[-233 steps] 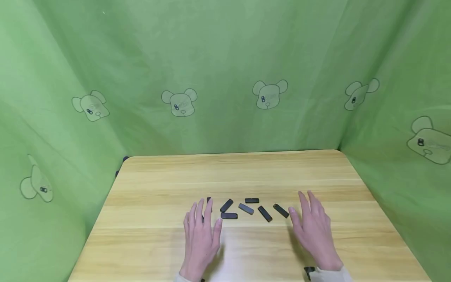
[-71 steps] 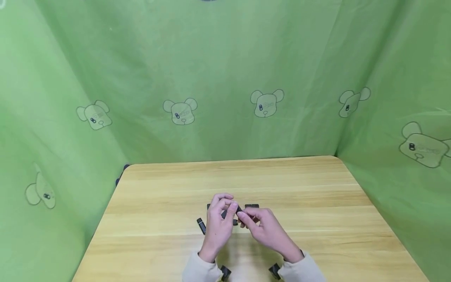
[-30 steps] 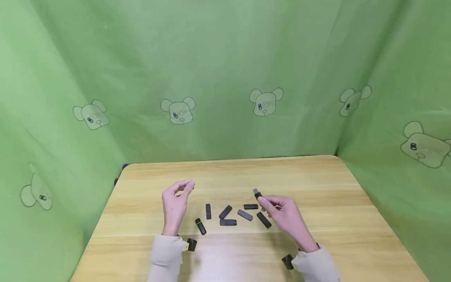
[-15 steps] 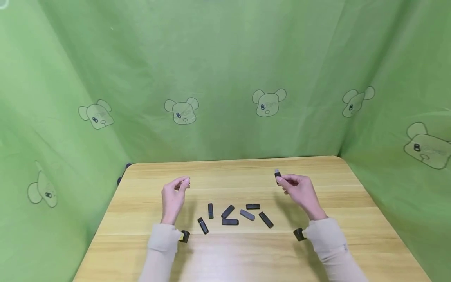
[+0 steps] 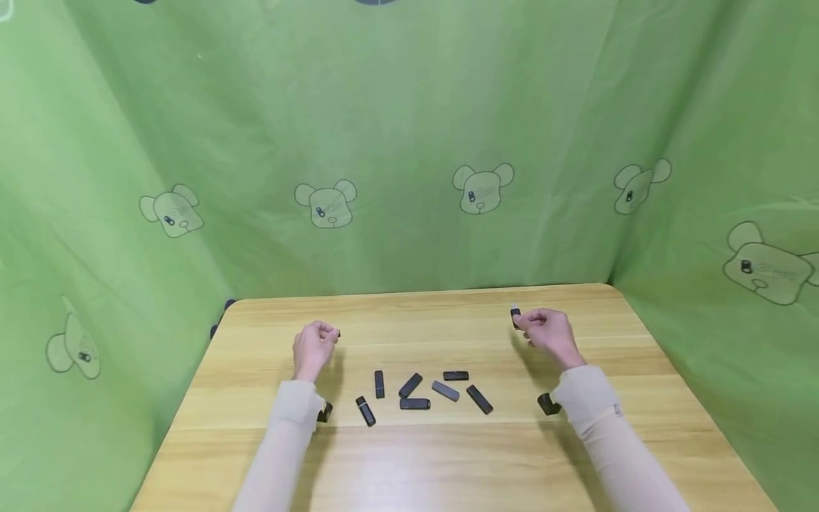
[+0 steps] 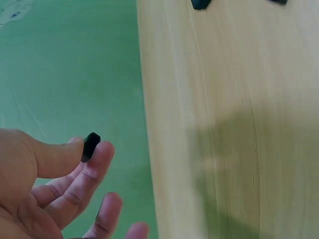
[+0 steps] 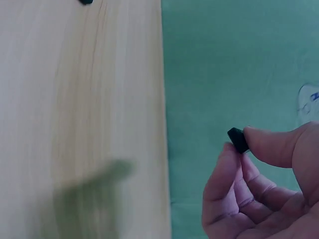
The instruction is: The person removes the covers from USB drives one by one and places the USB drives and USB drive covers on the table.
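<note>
In the head view my right hand (image 5: 550, 334) pinches a black USB stick (image 5: 515, 318) between thumb and finger, above the right side of the table. Its silver metal plug is bare and points up and away. My left hand (image 5: 311, 348), over the left side, pinches a small black piece, which looks like the stick's cap (image 6: 91, 146) in the left wrist view. The right wrist view shows only the dark end of the held stick (image 7: 238, 140) between thumb and fingertip. Several more sticks lie between the hands, among them a grey one (image 5: 445, 390) and a black one (image 5: 480, 400).
The wooden table (image 5: 409, 469) carries the loose sticks in its middle, including one at the left (image 5: 365, 411) and one at the back (image 5: 456, 375). A green curtain (image 5: 409, 242) with bear-head drawings stands around the back and both sides.
Both hands, first open over the table, met around one stick from the right of the group. They then parted, cap left and stick right, and moved outward and farther back.
</note>
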### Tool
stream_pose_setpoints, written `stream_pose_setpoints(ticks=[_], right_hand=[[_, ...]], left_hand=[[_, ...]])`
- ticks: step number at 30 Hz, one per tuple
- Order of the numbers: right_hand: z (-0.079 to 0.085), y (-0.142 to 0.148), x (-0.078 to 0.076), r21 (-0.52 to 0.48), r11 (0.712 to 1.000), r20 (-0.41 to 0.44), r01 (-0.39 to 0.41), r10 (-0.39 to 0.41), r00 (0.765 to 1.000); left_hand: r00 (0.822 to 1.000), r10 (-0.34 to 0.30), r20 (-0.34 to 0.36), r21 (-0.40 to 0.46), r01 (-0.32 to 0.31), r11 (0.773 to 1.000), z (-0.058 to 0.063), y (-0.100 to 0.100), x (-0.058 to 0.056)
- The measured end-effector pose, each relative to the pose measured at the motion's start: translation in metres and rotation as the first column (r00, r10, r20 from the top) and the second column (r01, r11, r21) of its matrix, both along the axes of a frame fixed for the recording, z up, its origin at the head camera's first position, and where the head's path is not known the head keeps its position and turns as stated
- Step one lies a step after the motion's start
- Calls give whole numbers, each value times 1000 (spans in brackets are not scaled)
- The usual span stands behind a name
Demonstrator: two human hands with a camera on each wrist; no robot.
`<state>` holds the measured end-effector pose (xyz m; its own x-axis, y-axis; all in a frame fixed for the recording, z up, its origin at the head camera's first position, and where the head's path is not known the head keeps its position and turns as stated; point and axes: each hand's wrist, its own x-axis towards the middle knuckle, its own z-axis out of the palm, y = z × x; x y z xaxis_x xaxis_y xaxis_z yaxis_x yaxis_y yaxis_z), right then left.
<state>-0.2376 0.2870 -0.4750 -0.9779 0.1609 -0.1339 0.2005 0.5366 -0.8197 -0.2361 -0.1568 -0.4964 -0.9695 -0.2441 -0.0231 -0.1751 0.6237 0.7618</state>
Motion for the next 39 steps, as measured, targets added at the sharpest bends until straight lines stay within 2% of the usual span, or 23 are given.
stream_pose_setpoints(ticks=[6,11,18,23,32,39], right_hand=[[-12,10,-14,-44,999,78,21,-17,997],[-22,15,-23,-54,998,106,40,-34,994],[-29,19,-33,-41,998,127,56,-50,991],[-37,23,-41,-44,996,184,73,-63,981],[-56,23,-55,-42,992,253,116,-102,962],[-64,23,-59,-24,990,235,141,-132,963]], left_hand=[[998,10,67,-18,-8,1000,-5,-2,-15],[995,20,97,-12,-18,1000,-9,-2,-20],[996,17,82,10,-17,1000,-8,1,-20],[998,19,59,7,-19,1000,-6,1,-19],[996,22,83,43,-25,999,-9,-3,-13],[997,28,74,43,-31,999,-8,-3,-12]])
